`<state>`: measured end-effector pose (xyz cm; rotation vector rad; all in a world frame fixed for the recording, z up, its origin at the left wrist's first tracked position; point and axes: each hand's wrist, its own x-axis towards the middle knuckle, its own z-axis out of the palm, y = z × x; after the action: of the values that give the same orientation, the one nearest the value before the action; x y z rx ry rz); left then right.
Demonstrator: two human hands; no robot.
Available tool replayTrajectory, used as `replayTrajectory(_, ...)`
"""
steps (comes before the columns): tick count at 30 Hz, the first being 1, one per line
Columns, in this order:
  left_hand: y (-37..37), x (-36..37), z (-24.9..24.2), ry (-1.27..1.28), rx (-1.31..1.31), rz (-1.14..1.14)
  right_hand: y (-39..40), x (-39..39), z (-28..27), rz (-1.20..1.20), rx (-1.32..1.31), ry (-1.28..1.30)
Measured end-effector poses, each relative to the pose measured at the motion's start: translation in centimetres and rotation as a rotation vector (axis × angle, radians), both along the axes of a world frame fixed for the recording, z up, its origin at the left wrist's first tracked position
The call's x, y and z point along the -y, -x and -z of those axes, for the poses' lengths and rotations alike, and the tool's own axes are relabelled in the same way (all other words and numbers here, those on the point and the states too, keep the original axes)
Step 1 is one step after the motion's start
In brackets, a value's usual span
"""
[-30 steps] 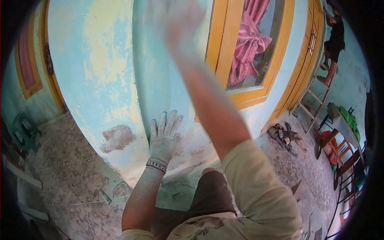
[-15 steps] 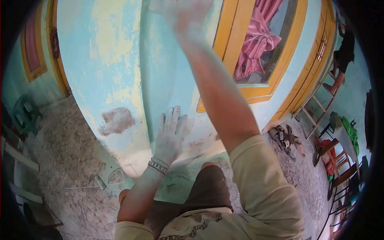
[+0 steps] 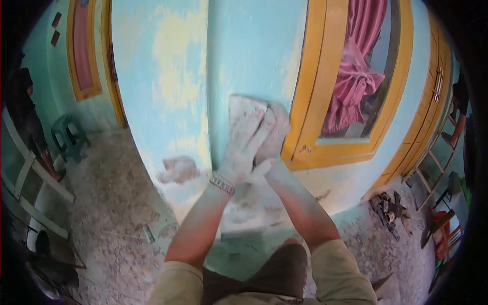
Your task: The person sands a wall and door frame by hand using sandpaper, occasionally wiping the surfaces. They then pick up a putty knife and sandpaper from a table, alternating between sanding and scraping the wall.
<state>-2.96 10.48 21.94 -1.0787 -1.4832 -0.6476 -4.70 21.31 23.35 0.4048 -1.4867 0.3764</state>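
My left hand [image 3: 243, 145] and my right hand [image 3: 272, 133] are together, low on the light blue wall [image 3: 249, 51], both coated with pale dust. A dusty greyish sheet that looks like sandpaper [image 3: 245, 108] lies under their fingers against the wall. My left fingers point up across it. My right fingers curl over its right side, close to the yellow window frame [image 3: 314, 96]. The sheet's lower part is hidden by my hands. A patterned bracelet [image 3: 222, 184] circles my left wrist. Patchy yellowish paint [image 3: 178, 61] shows on the wall to the left.
A pink curtain [image 3: 353, 81] hangs behind the window glass. At right, a person [image 3: 460, 109] is on a ladder [image 3: 432, 165], with sandals [image 3: 389, 208] on the floor below. At left are another person [image 3: 33, 117], a green stool [image 3: 68, 134] and a pale wooden frame [image 3: 38, 173].
My right hand has come down from high on the wall to meet my left hand. My left hand has gone from lying flat on the wall to the sheet. The view has shifted left.
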Motion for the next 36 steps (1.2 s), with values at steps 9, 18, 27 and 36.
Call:
replayTrajectory(9, -0.3, -2.9, 0.3, -0.121, 0.153, -0.624, 0.1, -5.6, 2.8, -0.014, 0.01, -0.194)
replayTrajectory(18, 2.1, -1.8, -11.0, -0.19, -0.188, -0.669, 0.6, -6.0, 3.5, -0.045, -0.01, -0.18)
replayTrajectory(27, 4.3, -0.7, -19.1, -0.288, -0.363, -0.664, 0.5, -5.8, 3.4, -0.075, -0.026, -0.17)
replayTrajectory(36, 2.4, -1.3, -15.1, -0.1, -0.214, -0.651, 0.5, -5.7, 3.3, -0.082, -0.019, -0.162)
